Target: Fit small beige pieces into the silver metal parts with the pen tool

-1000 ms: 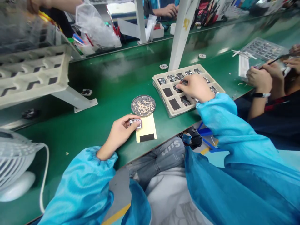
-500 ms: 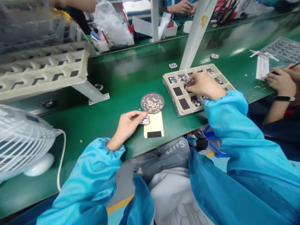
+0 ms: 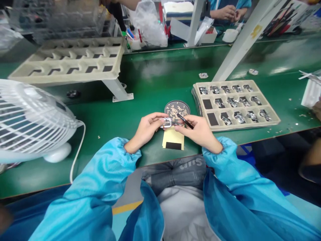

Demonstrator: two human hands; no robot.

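My left hand [image 3: 147, 129] pinches a small clear and metal part [image 3: 166, 123] just above a yellow card [image 3: 173, 141] with a black strip. My right hand [image 3: 199, 130] is closed on black tweezers [image 3: 185, 121] whose tip points toward that part. Both hands meet in front of a round mesh dish [image 3: 177, 108] holding several tiny pieces. To the right lies a beige compartment tray [image 3: 273, 117] with several metal parts in its cells.
A white fan [image 3: 30, 117] with its cord stands at the left. A beige slotted tray [image 3: 70, 63] sits raised on a bracket behind it. White frame posts [image 3: 240, 40] rise from the green bench. Other people's hands work at the far side.
My right hand left the compartment tray and came back to the middle with the tweezers, meeting my left hand. The view swung left, so the seated neighbour at the right is out of sight.
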